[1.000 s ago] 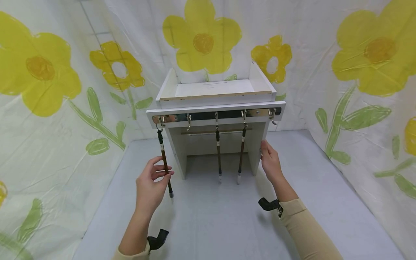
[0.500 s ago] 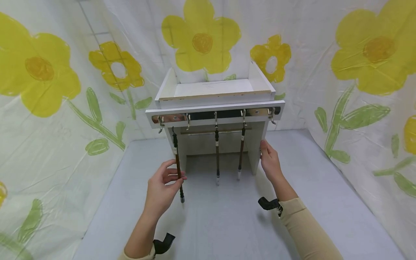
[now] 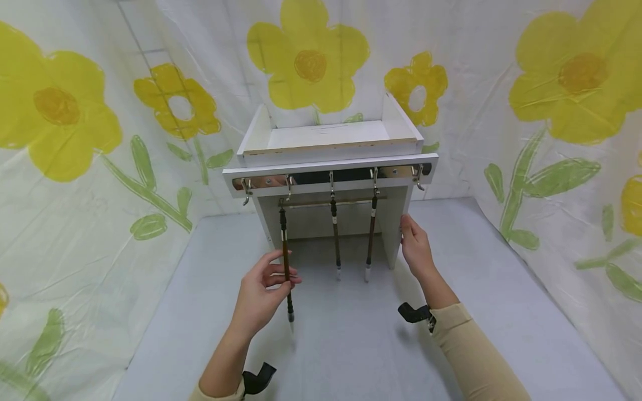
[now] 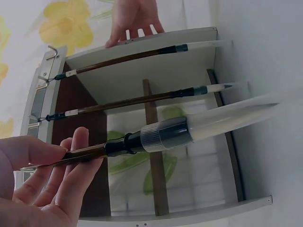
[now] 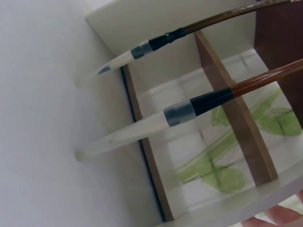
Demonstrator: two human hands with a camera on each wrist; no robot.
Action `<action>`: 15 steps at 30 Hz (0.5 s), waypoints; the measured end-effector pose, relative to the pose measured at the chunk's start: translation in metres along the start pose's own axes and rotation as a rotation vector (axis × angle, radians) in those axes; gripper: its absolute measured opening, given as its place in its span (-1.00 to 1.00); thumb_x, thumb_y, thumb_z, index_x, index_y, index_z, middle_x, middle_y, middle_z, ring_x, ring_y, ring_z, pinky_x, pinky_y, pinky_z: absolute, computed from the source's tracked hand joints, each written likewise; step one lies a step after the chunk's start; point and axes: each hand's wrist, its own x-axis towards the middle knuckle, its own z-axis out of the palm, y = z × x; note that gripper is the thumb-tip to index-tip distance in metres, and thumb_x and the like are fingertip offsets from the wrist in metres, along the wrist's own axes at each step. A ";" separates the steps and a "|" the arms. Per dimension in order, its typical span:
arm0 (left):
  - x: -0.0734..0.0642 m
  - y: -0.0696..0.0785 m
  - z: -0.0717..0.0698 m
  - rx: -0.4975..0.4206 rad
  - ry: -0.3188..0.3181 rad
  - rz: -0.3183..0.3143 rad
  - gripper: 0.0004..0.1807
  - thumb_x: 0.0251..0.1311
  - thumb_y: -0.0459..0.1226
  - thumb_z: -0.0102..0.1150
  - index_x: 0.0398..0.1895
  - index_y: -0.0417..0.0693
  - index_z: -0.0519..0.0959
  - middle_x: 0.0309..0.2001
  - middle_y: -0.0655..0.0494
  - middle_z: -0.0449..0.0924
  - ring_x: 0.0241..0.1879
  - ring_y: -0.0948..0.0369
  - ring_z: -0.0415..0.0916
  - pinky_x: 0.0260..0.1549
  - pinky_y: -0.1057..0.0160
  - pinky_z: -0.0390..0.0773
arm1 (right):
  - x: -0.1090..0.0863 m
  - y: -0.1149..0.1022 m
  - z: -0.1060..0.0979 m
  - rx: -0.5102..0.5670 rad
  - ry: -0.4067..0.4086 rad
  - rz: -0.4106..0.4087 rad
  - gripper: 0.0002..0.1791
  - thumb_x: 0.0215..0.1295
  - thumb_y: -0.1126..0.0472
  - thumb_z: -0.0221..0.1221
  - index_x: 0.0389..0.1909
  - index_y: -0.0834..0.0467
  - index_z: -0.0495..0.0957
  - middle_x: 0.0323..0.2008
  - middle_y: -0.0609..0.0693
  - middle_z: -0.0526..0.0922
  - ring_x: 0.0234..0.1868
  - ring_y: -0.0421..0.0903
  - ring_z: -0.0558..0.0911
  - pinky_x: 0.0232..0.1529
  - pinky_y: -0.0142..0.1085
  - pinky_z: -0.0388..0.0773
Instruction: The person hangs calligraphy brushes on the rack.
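My left hand [image 3: 263, 295] pinches the shaft of a Chinese calligraphy brush [image 3: 284, 236], brown with black fittings and pale bristles pointing down. Its top loop is just below the second hook [image 3: 288, 189] from the left; whether they touch I cannot tell. In the left wrist view the brush's bristles [image 4: 227, 122] loom large, and thumb and fingers hold its shaft. Two more brushes hang from the middle hook [image 3: 335, 234] and the fourth hook [image 3: 371, 234]. My right hand [image 3: 417, 250] grips the right side panel of the white rack [image 3: 328, 147].
A metal hook strip [image 3: 311, 177] runs along the rack's front board. The leftmost hook [image 3: 246, 192] and the rightmost hook [image 3: 418, 178] hold nothing. A wooden bar [image 3: 311, 203] crosses inside the rack. Flowered curtains [image 3: 200, 50] surround the pale tabletop [image 3: 341, 345].
The left hand has taken the brush off the leftmost hook and carried it right and slightly down, towards the second hook. The right hand stays on the side panel.
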 end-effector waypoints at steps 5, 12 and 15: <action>0.002 0.001 0.001 -0.011 -0.031 -0.020 -0.35 0.20 -0.59 0.20 0.34 0.05 0.45 -0.10 -0.09 0.72 -0.16 0.10 0.75 -0.13 0.31 0.71 | 0.000 0.000 -0.001 -0.003 -0.008 0.003 -0.17 0.55 -0.33 -0.26 0.60 0.14 0.02 0.61 0.05 -0.01 0.60 0.08 0.06 0.48 0.13 0.20; 0.007 0.003 0.001 -0.041 -0.068 -0.038 -0.36 0.20 -0.58 0.21 0.33 0.04 0.46 -0.09 -0.10 0.72 -0.14 0.03 0.75 -0.13 0.29 0.72 | 0.000 -0.004 -0.001 0.014 -0.020 0.028 -0.27 0.61 -0.21 -0.25 0.60 0.11 0.00 0.60 0.05 0.01 0.60 0.08 0.07 0.49 0.13 0.19; 0.011 0.003 0.001 -0.050 -0.079 -0.034 -0.36 0.21 -0.58 0.21 0.33 0.05 0.46 -0.09 -0.08 0.73 -0.14 0.02 0.75 -0.12 0.29 0.72 | -0.001 -0.008 -0.001 0.003 -0.022 0.041 -0.30 0.64 -0.15 -0.27 0.60 0.16 -0.01 0.60 0.10 0.01 0.59 0.11 0.07 0.48 0.12 0.20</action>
